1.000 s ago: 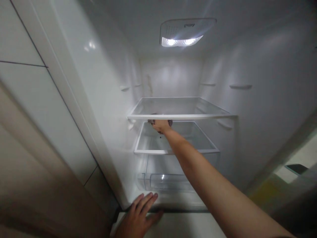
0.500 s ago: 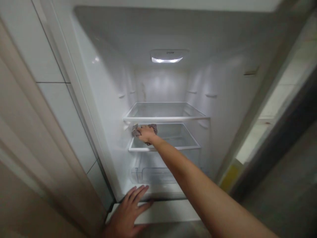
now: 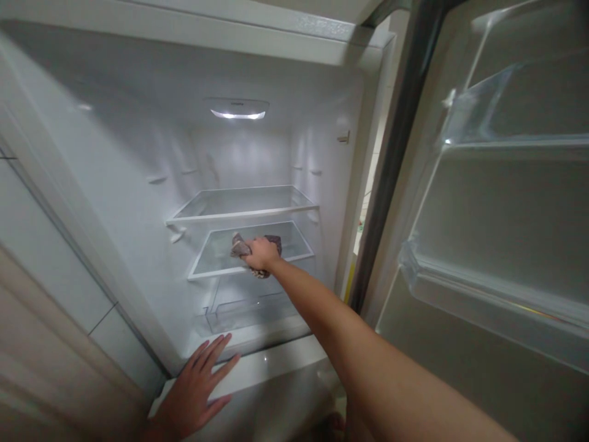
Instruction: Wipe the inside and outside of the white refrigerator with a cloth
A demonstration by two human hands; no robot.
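I look into an open white fridge. My right hand (image 3: 261, 254) reaches in with fingers closed on a crumpled brownish cloth (image 3: 239, 247), held at the front of the lower glass shelf (image 3: 216, 264). An upper glass shelf (image 3: 239, 204) sits just above it. My left hand (image 3: 196, 390) lies flat with fingers spread on the white ledge (image 3: 276, 368) at the fridge's bottom front.
A clear crisper drawer (image 3: 239, 310) sits under the lower shelf. The ceiling light (image 3: 238, 113) is lit. The open fridge door (image 3: 497, 215) with clear door bins stands at the right. White panels (image 3: 41, 245) flank the left side.
The view has swung right, bringing the fridge door into sight. My right hand with the cloth has come from under the upper shelf toward the front of the lower shelf. My left hand has stayed put.
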